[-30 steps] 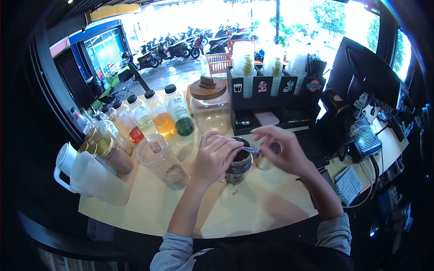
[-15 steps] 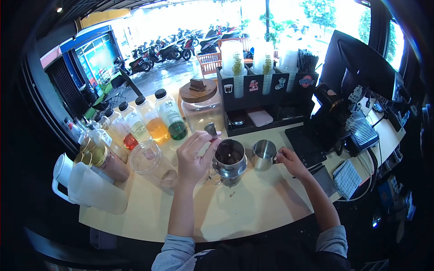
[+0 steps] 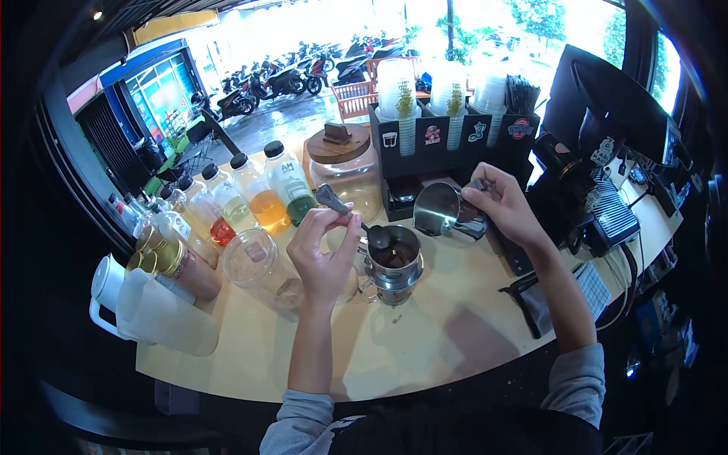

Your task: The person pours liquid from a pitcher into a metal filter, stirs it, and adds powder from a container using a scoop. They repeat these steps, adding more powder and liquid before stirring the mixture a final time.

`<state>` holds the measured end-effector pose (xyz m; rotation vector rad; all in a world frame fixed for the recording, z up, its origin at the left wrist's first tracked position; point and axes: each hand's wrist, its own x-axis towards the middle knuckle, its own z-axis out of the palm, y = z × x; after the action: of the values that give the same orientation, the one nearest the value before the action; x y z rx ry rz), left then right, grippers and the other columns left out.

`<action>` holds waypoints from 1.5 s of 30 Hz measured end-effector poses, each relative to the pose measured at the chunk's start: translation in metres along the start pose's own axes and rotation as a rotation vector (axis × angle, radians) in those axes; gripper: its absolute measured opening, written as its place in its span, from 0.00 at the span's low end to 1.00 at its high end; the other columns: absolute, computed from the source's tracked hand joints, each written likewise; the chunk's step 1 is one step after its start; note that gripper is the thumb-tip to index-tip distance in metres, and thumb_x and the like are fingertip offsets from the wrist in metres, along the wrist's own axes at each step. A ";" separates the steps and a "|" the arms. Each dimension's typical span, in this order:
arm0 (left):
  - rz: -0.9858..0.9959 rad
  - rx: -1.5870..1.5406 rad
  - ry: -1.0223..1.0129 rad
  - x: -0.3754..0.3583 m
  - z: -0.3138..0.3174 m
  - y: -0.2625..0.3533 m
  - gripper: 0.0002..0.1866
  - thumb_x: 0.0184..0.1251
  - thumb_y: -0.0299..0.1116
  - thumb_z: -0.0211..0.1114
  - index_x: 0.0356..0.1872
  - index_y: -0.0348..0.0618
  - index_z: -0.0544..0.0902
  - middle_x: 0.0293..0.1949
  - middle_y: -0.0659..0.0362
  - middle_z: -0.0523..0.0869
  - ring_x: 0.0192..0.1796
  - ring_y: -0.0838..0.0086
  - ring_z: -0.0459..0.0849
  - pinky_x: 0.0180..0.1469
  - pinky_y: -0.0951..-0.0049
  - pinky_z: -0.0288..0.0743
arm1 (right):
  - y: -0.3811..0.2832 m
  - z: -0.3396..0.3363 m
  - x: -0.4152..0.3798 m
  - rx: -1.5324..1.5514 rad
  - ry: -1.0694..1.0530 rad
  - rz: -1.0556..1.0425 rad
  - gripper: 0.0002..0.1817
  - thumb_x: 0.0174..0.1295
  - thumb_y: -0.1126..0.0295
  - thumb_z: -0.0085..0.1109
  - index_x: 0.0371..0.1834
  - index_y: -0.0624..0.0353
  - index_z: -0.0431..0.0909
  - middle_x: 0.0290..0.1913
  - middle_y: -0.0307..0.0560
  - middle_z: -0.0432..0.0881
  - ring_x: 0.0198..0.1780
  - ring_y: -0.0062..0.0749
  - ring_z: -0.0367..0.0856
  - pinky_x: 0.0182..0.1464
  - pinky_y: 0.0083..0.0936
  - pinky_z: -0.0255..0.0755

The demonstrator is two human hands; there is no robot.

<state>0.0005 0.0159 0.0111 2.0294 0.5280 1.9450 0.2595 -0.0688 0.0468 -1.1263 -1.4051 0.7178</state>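
My left hand (image 3: 324,246) pinches a spoon (image 3: 378,238), its bowl low over the mouth of a metal coffee dripper (image 3: 396,267). Dark contents show inside the dripper, which sits on a glass mug (image 3: 390,294). Up and to the right, my right hand (image 3: 506,203) grips the handle of a stainless steel pitcher (image 3: 437,211). The pitcher is held tilted above the counter, close to the dripper's far right side. Left of my left wrist stands a clear plastic jar (image 3: 254,262).
Several bottles of coloured liquid (image 3: 267,205) line the back left, with plastic pitchers (image 3: 163,315) in front. A wooden-lidded glass jar (image 3: 345,174) and a black cup holder (image 3: 432,152) stand behind the dripper. At right are a coffee machine (image 3: 584,208) and a checked cloth (image 3: 591,287).
My right hand has lifted the pitcher off the counter and tilted it. My left hand has turned the spoon so its bowl points down at the dripper's mouth.
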 end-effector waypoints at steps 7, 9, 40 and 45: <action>-0.056 -0.001 0.026 -0.001 -0.002 0.000 0.07 0.53 0.20 0.71 0.30 0.34 0.80 0.30 0.57 0.85 0.30 0.77 0.85 0.36 0.78 0.77 | -0.029 0.024 0.023 -0.201 -0.112 -0.041 0.14 0.60 0.70 0.63 0.26 0.60 0.66 0.21 0.28 0.65 0.26 0.07 0.60 0.24 0.14 0.55; -0.065 -0.005 0.034 -0.001 -0.002 0.000 0.07 0.53 0.21 0.71 0.31 0.34 0.80 0.30 0.57 0.85 0.30 0.77 0.85 0.36 0.78 0.77 | -0.037 0.028 0.028 -0.228 -0.133 -0.036 0.15 0.59 0.70 0.64 0.26 0.61 0.66 0.21 0.29 0.65 0.26 0.08 0.60 0.24 0.15 0.55; -0.081 -0.017 0.022 -0.001 0.000 0.004 0.07 0.53 0.21 0.71 0.31 0.34 0.80 0.30 0.57 0.86 0.30 0.77 0.85 0.36 0.78 0.77 | -0.062 0.054 0.041 -0.622 -0.315 -0.224 0.17 0.50 0.71 0.66 0.22 0.68 0.64 0.17 0.51 0.68 0.20 0.39 0.62 0.27 0.32 0.61; -0.077 -0.009 0.009 -0.001 0.000 0.004 0.07 0.53 0.22 0.71 0.31 0.34 0.80 0.30 0.56 0.86 0.30 0.77 0.85 0.36 0.78 0.77 | -0.065 0.057 0.040 -0.674 -0.323 -0.232 0.17 0.50 0.71 0.65 0.23 0.69 0.65 0.17 0.53 0.69 0.21 0.44 0.63 0.28 0.33 0.62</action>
<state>0.0004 0.0119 0.0121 1.9657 0.5895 1.9089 0.1935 -0.0451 0.1117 -1.3582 -2.1058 0.2577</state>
